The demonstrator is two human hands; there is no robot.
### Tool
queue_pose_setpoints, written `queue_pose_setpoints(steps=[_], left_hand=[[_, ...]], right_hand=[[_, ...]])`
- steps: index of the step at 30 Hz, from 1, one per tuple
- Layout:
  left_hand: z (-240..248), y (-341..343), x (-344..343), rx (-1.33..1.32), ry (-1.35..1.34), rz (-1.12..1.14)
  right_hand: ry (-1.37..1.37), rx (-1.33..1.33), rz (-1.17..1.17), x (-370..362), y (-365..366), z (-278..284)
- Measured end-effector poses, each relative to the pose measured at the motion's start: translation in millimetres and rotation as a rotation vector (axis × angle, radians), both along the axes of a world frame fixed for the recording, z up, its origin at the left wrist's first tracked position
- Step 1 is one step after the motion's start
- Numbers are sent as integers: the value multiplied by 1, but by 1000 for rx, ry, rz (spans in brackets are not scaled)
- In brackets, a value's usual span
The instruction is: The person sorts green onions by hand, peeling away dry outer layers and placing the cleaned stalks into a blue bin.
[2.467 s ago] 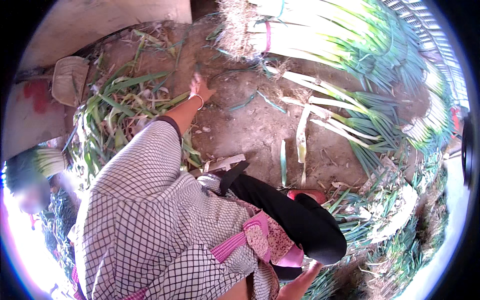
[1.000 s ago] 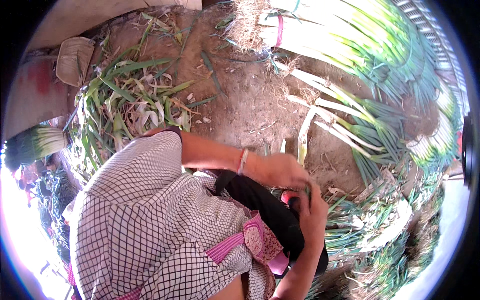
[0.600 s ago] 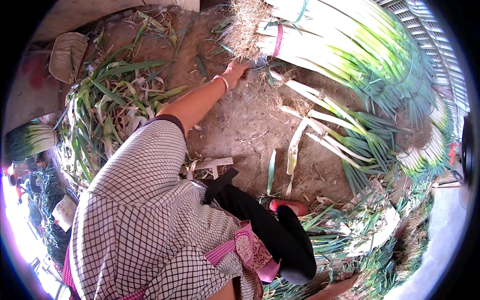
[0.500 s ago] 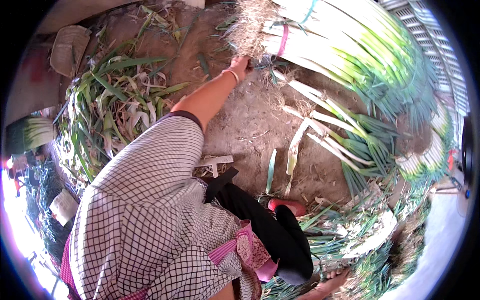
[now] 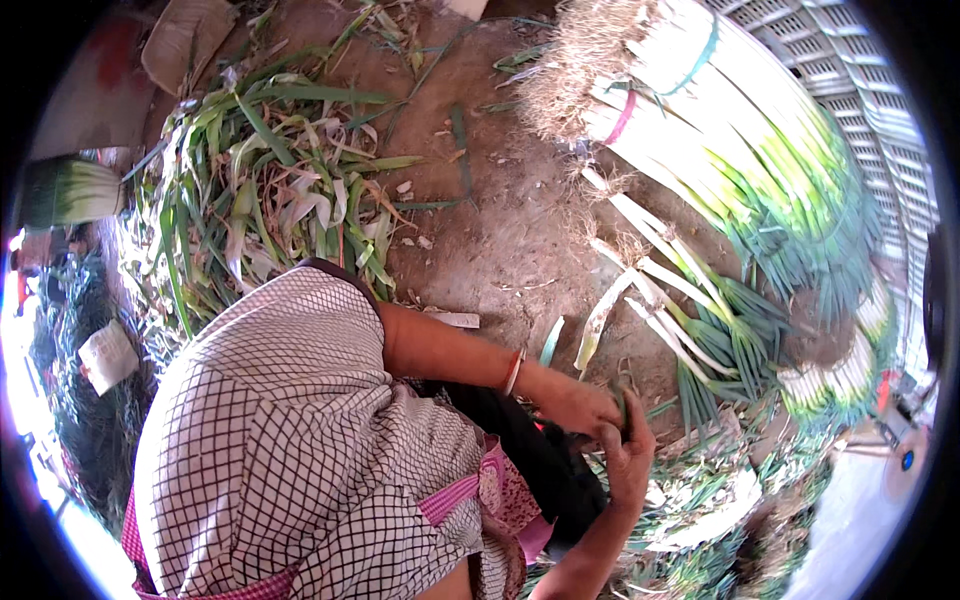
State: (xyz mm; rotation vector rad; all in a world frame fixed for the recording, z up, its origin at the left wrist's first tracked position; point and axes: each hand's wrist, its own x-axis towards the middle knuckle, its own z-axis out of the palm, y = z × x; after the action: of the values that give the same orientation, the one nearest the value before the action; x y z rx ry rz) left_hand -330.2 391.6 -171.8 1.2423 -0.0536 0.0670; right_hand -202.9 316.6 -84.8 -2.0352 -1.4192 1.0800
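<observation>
My left hand (image 5: pixel 578 400), with a thin band at the wrist, meets my right hand (image 5: pixel 630 455) in front of my lap. The fingers of both are bent in towards each other. A small dark green piece shows between them, too hidden to name. Just beyond them several loose long green onions (image 5: pixel 690 325) lie on the bare ground, white ends and roots pointing up and left. A dry peeled leaf (image 5: pixel 603 325) lies beside these. Farther off rests a big bundle of long green onions (image 5: pixel 730 130), tied with a pink band (image 5: pixel 621 118) and a green band (image 5: pixel 697 55).
A heap of stripped leaves (image 5: pixel 270 190) spreads at the left. Grey plastic crates (image 5: pixel 865 110) stand along the right edge. A smaller onion bundle (image 5: pixel 830 375) lies at the right. Leaf scraps (image 5: pixel 710 500) cover the ground at the lower right.
My left hand has drawn back from the roots of the big bundle to my lap. My right hand has risen from the lower edge to meet it. The view has shifted slightly.
</observation>
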Motion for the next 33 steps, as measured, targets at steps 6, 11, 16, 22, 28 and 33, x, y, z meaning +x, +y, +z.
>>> queue_pose_setpoints(steps=[6, 11, 16, 22, 28, 33], left_hand=[[4, 97, -23, 261, 213, 88], [40, 103, 47, 281, 64, 83], [40, 64, 101, 350, 31, -233], [66, -17, 153, 927, -419, -314], [184, -207, 149, 703, -948, -410], [176, -317, 158, 306, -614, -772]], right_hand=[[-354, -159, -481, 77, -85, 74], [21, 114, -1041, 66, -195, 89], [256, 328, -1339, 26, -262, 112], [-38, 405, -1493, -9, -309, 116], [-135, 502, -1488, -39, -349, 113], [-686, 567, -1577, -56, -372, 131]])
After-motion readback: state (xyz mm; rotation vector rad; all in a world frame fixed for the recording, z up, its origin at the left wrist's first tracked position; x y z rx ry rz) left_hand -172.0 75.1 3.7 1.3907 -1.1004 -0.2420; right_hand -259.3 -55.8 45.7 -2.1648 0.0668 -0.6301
